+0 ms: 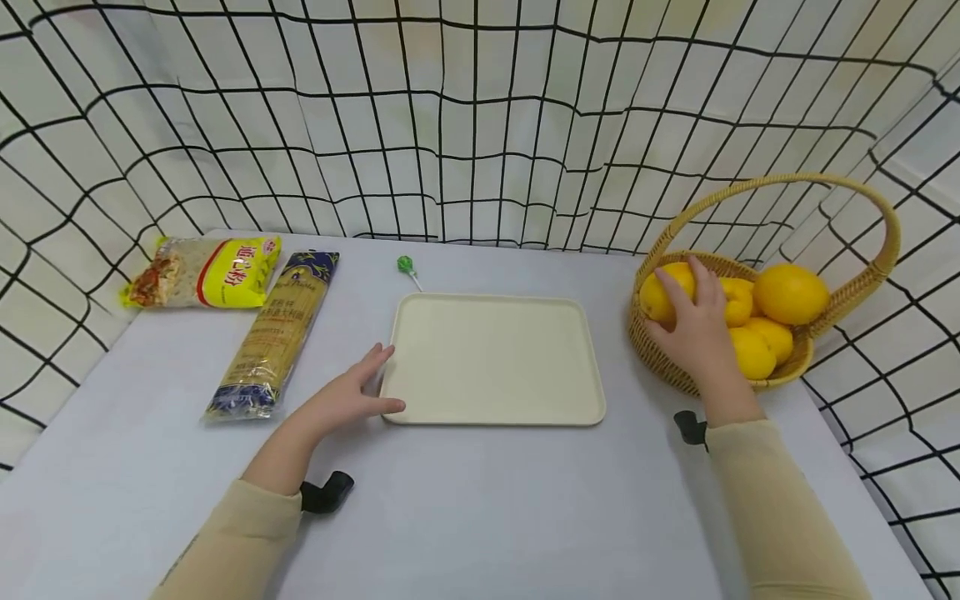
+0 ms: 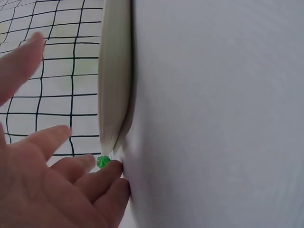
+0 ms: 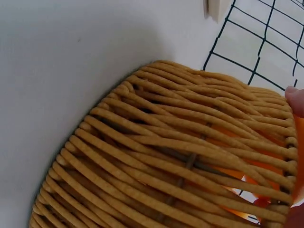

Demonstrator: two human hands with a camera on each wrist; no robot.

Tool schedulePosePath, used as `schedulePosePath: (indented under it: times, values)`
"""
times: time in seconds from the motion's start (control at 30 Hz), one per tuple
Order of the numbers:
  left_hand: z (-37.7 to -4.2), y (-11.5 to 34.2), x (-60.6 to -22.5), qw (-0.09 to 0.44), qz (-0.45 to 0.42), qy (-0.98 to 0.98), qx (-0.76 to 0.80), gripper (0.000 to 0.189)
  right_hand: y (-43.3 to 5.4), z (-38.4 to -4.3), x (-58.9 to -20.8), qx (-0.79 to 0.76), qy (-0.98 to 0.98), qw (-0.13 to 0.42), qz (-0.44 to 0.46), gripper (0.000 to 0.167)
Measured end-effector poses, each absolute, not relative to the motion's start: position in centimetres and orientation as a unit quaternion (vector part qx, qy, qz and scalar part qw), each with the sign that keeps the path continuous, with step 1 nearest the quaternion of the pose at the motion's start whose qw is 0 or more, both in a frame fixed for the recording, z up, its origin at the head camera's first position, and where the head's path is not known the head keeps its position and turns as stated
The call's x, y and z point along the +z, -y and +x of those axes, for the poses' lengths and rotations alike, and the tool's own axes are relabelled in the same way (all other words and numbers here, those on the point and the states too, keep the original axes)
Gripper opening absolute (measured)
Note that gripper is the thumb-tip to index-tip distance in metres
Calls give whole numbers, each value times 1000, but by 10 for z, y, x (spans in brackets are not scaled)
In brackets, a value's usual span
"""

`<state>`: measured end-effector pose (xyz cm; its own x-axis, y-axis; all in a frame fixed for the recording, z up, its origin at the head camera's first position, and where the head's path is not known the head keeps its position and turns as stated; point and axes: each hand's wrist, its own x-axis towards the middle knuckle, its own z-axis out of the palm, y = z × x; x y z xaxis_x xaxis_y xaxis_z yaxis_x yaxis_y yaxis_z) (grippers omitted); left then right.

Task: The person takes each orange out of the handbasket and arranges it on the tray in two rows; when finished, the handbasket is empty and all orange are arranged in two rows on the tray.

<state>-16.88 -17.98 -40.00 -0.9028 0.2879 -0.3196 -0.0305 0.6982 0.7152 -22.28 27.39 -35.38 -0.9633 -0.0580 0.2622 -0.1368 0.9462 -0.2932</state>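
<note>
My right hand (image 1: pixel 697 329) reaches into a wicker basket (image 3: pixel 166 152), its thumb and fingers spread round a yellow round fruit (image 1: pixel 656 298) at the left rim. Several more yellow fruits (image 1: pixel 791 293) fill the basket beside it. Only a fingertip and part of that hand show at the edge of the right wrist view, with the woven side in front. My left hand (image 1: pixel 348 396) is at the left edge of a cream rectangular tray (image 1: pixel 495 362), fingers apart and nothing held. In the left wrist view the tray's side (image 2: pixel 114 71) runs past these fingers.
A green-wrapped lollipop (image 1: pixel 406 265) lies behind the tray's back left corner. To the left are a long pack of pasta (image 1: pixel 273 337) and a yellow bag of noodles (image 1: pixel 206 273). Black wire grid (image 1: pixel 472 125) borders the white table at the back and sides.
</note>
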Motion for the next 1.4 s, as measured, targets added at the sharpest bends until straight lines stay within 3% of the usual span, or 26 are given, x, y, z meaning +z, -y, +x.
schedulePosePath:
  times: [0.43,0.7,0.97,1.23,1.4]
  values:
    - [-168,181,-407,200,90,-918,331,92,-275,-221,-356,176,971,159,30,61]
    - [-167,184,-410,196,90,-921,324,94,-265,-215,-353,275,944,183,25,53]
    - [-169,183,-407,199,90,-918,332,95,-236,-214,-345,374,911,172,32,76]
    - [-170,185,-406,194,87,-919,333,95,-187,-231,-352,427,887,158,72,78]
    - [-169,183,-408,200,81,-915,340,93,-156,-238,-355,486,862,113,85,79]
